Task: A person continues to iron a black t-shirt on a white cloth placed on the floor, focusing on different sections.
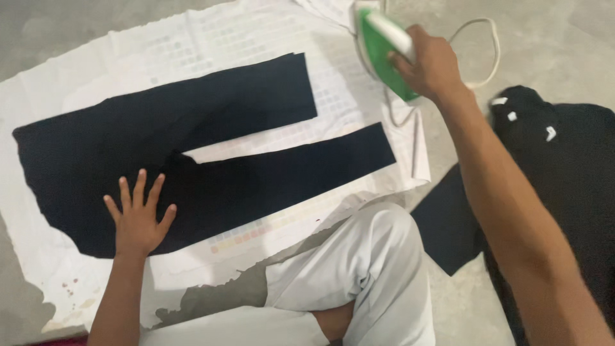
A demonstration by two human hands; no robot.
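A pair of black trousers [192, 154] lies flat on a white cloth [77, 70] spread over the floor, legs pointing right. My left hand [138, 214] rests palm down on the near trouser leg close to the seat, fingers spread. My right hand [430, 64] grips the handle of a green and white iron [378, 48], held at the far right edge of the cloth, off the trousers. The iron's white cord [483, 57] loops on the floor behind it.
A heap of dark clothes [564, 166] with white labels lies on the grey floor at the right, one flat black piece [448, 224] reaching toward my knee. My bent knee in white trousers [378, 256] sits at the cloth's near edge.
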